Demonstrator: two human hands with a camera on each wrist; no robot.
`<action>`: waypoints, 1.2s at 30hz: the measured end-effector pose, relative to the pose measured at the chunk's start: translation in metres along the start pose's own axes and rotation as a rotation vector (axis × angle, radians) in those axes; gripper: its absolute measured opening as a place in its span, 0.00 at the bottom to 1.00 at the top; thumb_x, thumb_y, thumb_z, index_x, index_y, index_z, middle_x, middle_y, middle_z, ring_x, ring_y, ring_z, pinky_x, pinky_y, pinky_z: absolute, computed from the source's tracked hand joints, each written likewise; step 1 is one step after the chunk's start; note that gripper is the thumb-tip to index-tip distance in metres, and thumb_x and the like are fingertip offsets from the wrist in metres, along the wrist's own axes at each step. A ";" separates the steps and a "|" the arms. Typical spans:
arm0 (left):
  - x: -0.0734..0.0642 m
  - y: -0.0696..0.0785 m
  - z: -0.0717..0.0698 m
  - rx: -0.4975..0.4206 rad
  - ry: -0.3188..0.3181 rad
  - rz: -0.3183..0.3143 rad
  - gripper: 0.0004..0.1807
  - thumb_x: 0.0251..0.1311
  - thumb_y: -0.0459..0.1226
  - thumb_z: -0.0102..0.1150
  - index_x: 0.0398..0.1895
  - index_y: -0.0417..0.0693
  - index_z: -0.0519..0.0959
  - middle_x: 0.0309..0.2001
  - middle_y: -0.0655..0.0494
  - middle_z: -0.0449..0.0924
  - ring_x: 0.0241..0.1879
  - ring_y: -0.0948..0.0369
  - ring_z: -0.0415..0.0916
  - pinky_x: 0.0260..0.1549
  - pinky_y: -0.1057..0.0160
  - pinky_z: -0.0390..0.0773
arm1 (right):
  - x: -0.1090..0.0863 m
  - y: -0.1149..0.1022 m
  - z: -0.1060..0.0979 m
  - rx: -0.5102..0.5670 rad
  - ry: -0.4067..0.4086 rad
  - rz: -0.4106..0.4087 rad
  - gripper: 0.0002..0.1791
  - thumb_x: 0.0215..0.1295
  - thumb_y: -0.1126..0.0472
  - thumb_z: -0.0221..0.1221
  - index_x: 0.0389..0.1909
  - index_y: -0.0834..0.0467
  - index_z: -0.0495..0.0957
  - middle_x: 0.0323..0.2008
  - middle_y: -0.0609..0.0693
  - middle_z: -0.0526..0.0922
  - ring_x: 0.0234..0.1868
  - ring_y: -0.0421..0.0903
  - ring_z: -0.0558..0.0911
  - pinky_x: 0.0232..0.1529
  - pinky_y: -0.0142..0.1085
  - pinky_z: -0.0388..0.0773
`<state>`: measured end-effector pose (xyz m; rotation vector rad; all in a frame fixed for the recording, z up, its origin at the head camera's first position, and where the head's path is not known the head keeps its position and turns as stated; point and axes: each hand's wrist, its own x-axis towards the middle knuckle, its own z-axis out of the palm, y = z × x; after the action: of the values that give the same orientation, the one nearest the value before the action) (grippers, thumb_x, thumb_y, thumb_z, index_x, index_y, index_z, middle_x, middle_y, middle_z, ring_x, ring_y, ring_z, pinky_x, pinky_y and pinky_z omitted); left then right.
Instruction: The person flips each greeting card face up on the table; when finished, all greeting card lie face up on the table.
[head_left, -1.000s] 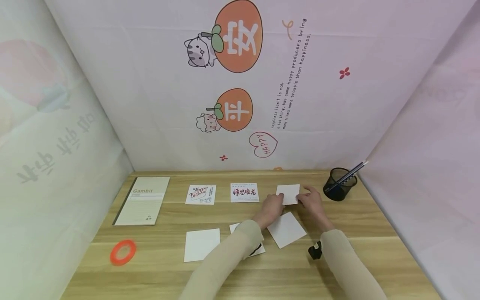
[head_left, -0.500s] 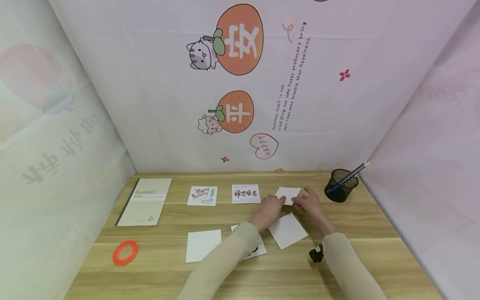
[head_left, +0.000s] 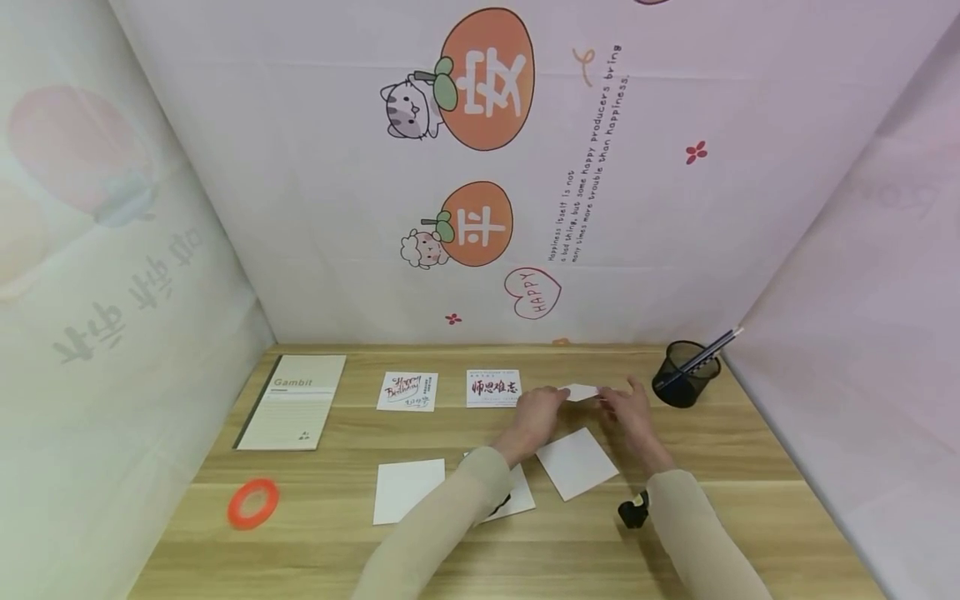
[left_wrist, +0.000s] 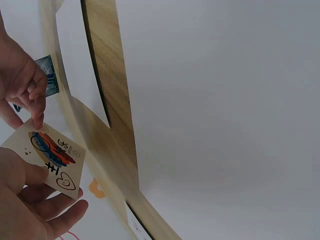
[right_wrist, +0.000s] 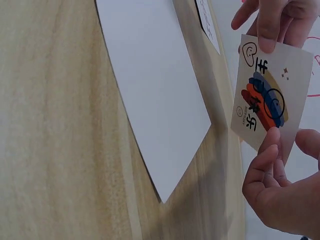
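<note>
Both hands hold a small square card (head_left: 581, 392), tipped up off the table. In the wrist views the card (right_wrist: 267, 90) shows a printed face with coloured brush strokes, a smiley, a heart and black characters; its upper side in the head view is white. My left hand (head_left: 534, 421) pinches one edge, its thumb on the printed face. On the opposite edge my right hand (head_left: 632, 419) pinches with thumb and fingertips. Just below lies a white square sheet (head_left: 577, 464). To the left lies a card with red characters (head_left: 493, 388).
A "Happy Birthday" card (head_left: 407, 392) and a Gambit notebook (head_left: 292, 402) lie farther left. Nearer are a white square (head_left: 408, 492), another partly hidden under the left sleeve, and a red tape roll (head_left: 252, 503). A mesh pen cup (head_left: 685, 377) stands at the right.
The card between the hands has gone from lying nearly flat to tilted and raised, its white face now a narrow sliver in the head view. Both hands have lifted with it.
</note>
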<state>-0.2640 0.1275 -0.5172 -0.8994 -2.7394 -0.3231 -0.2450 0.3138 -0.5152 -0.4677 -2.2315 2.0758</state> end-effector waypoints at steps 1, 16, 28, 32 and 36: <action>-0.001 -0.002 0.000 -0.025 0.012 -0.001 0.27 0.53 0.25 0.61 0.56 0.55 0.79 0.48 0.57 0.83 0.44 0.61 0.81 0.40 0.65 0.80 | 0.000 0.000 -0.001 0.013 0.007 0.005 0.48 0.70 0.59 0.56 0.74 0.63 0.30 0.31 0.42 0.82 0.30 0.37 0.82 0.31 0.28 0.78; -0.012 -0.023 -0.005 -0.290 0.056 -0.055 0.21 0.59 0.22 0.54 0.52 0.48 0.81 0.48 0.54 0.83 0.46 0.59 0.81 0.47 0.69 0.78 | -0.002 0.005 -0.003 0.047 0.006 0.020 0.27 0.70 0.57 0.55 0.63 0.69 0.66 0.36 0.43 0.83 0.40 0.41 0.84 0.37 0.30 0.81; -0.013 -0.029 -0.011 -0.379 0.109 -0.077 0.13 0.66 0.29 0.52 0.51 0.43 0.80 0.46 0.51 0.84 0.45 0.57 0.81 0.47 0.67 0.78 | -0.004 0.007 0.000 -0.070 -0.028 -0.060 0.30 0.69 0.46 0.54 0.58 0.68 0.72 0.47 0.56 0.82 0.44 0.42 0.83 0.48 0.38 0.80; -0.011 -0.031 -0.011 -0.428 0.136 -0.107 0.13 0.66 0.30 0.53 0.52 0.42 0.79 0.47 0.50 0.83 0.46 0.57 0.81 0.48 0.66 0.78 | -0.003 0.007 0.001 -0.116 -0.033 -0.118 0.31 0.67 0.44 0.55 0.58 0.66 0.72 0.54 0.62 0.78 0.44 0.36 0.82 0.55 0.46 0.76; -0.009 -0.033 -0.010 -0.485 0.186 -0.130 0.12 0.64 0.30 0.55 0.49 0.40 0.80 0.42 0.49 0.85 0.41 0.57 0.82 0.43 0.66 0.80 | -0.002 0.006 0.002 -0.169 -0.009 -0.169 0.30 0.66 0.44 0.58 0.57 0.64 0.75 0.52 0.61 0.79 0.41 0.34 0.80 0.55 0.48 0.75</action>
<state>-0.2754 0.0942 -0.5142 -0.7446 -2.5883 -1.0729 -0.2428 0.3118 -0.5209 -0.2682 -2.3711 1.8221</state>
